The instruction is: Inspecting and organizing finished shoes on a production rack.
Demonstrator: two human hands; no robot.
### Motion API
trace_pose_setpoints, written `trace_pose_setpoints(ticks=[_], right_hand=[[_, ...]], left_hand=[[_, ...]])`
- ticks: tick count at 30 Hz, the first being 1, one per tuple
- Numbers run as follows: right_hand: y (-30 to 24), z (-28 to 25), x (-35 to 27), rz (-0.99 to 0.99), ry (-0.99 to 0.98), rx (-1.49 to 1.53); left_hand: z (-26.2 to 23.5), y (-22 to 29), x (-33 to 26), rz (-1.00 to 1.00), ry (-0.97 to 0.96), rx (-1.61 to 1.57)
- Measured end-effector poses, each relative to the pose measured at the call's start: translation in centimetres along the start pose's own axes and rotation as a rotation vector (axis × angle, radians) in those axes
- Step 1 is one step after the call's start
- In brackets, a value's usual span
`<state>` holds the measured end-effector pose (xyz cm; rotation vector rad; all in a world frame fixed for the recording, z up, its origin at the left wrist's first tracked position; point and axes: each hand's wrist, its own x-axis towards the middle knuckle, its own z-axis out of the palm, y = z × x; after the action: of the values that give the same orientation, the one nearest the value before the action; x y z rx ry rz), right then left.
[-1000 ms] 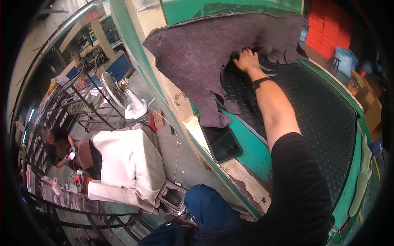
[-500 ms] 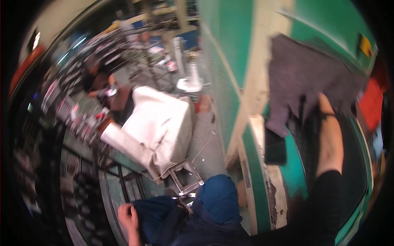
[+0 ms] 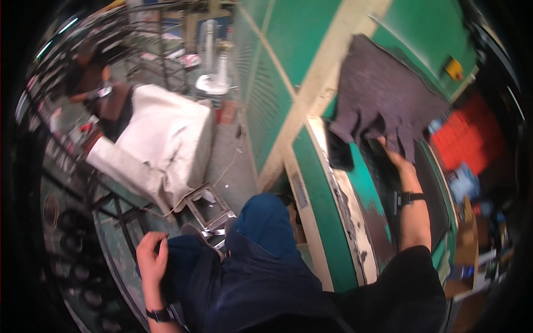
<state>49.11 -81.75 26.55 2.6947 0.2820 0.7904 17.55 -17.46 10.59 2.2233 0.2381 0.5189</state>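
A dark brown-grey sheet, like felt or leather with ragged strips along its near edge [image 3: 383, 83], lies over the green bench at the right. My right hand [image 3: 394, 157] reaches to its near edge, among the hanging strips. Its fingers are mostly hidden by them, so their grip does not show. Just left of the sheet's strips lies a flat black rectangular thing [image 3: 341, 151], like a phone. By my left knee, my left hand [image 3: 151, 258] is held with curled fingers. Something small and dark shows at its fingertips, too small to name.
A white cloth-covered block [image 3: 166, 133] stands ahead to the left, with a small metal frame stool [image 3: 210, 206] near my feet. Beyond are a white fan [image 3: 214, 83] and a seated person [image 3: 91, 83]. Red crates [image 3: 469, 136] and a yellow-black object [image 3: 453, 69] are at the right.
The view has swung right, so everything sits further left. My right hand has moved from on the sheet back to its near strips. My left hand has risen a little beside the knee.
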Motion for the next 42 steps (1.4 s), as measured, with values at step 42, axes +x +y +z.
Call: trace_pose_setpoints(ticks=[42], right_hand=[[-51.1,3.4,-16.9,1.005,-1.379,2.504]], left_hand=[[5.9,2.3,-8.6,-1.121,-0.371,-1.340]])
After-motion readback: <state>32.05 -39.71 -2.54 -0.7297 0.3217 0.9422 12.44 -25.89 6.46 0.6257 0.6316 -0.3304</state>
